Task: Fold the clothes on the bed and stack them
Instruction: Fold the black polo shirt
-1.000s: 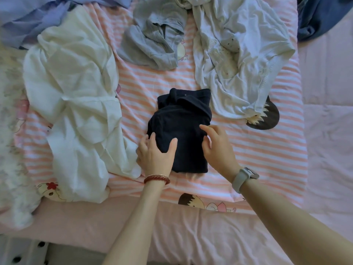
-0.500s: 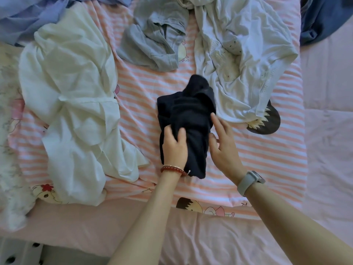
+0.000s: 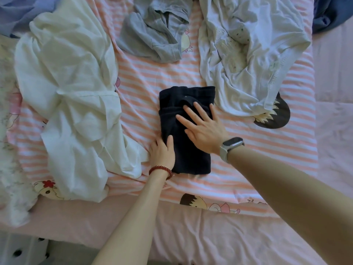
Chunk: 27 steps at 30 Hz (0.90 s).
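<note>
Hands flatten one folded dark garment (image 3: 188, 150) on the striped bed (image 3: 248, 169): right hand (image 3: 202, 127) spread flat on top, left hand (image 3: 162, 153) touching its left edge with thumb laid over. Beyond the fingers, white (image 3: 66, 92), grey (image 3: 152, 35) and pale (image 3: 248, 54) clothes lie crumpled; most folding seemingly remains, no stack yet

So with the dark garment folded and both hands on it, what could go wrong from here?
The folded dark garment looks thick; it may spring open once the right hand stops pressing. The left hand lies beside the white garment, whose edge could snag. No stack is started, and unfolded clothes crowd the striped sheet.
</note>
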{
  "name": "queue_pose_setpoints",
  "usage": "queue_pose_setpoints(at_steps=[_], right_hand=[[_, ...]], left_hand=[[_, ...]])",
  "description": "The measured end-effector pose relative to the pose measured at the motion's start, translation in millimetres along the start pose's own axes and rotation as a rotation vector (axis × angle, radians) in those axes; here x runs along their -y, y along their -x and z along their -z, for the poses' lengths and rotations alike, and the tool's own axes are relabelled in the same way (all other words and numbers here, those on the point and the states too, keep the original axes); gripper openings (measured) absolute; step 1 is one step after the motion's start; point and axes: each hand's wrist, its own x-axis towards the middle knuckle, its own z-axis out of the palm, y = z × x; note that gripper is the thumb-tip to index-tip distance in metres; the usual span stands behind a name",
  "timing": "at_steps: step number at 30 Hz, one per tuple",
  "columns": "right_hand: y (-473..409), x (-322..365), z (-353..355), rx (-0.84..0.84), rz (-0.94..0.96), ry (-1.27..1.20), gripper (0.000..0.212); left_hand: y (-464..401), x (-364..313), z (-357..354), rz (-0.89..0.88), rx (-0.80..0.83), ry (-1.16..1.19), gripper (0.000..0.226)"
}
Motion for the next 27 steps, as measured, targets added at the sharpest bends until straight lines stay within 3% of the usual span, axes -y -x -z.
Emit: queue_pose_setpoints(at_steps=[3,5,7,8,11,14,20,22,25,27], right_hand=[[-7.6,-3.3,-3.7,-0.005,-0.062,-0.093,0.05],[3.0,3.1,-2.2,-0.278,-0.12,-0.284,0.047],[18.0,6.1,-6.3,-0.572,-0.295,-0.539,0.045],[26.3,8.8,-6.9,-0.611,-0.409,-0.708,0.045],[36.1,14.8,-8.3,-0.366,-0.698,-1.322,0.037],[32.3,16.0,-6.9,-0.284,-0.74,-1.655,0.024],[51.7,14.3,15.2,-0.273,-0.724,-1.76,0.039],[71.4,13.1,20.3,-0.238,-0.738,-1.772,0.049],[106.3,9.2,26.2,-0.304,-0.69,-1.592,0.068],[130.2,3.2,31.5,-0.326,-0.532,-1.382,0.084]], left_hand=[[-7.5,-2.0,7.1,-0.021,-0.017,0.062,0.049],[-10.6,-2.6,10.2,-0.029,-0.025,0.168,0.046],[-12.9,-4.9,12.9,-0.011,-0.004,0.273,0.046],[-15.5,-7.4,14.1,0.016,0.01,0.31,0.047],[-20.6,-21.2,19.4,0.074,0.063,0.356,0.051],[-12.8,-39.8,26.6,0.066,0.151,0.345,0.046],[22.2,-39.7,38.5,-0.053,0.221,0.535,0.023],[38.6,-32.4,42.5,-0.04,0.282,0.657,0.029],[59.4,-22.0,50.1,-0.055,0.472,0.659,0.027],[69.0,-19.9,58.2,-0.137,0.639,0.531,0.021]])
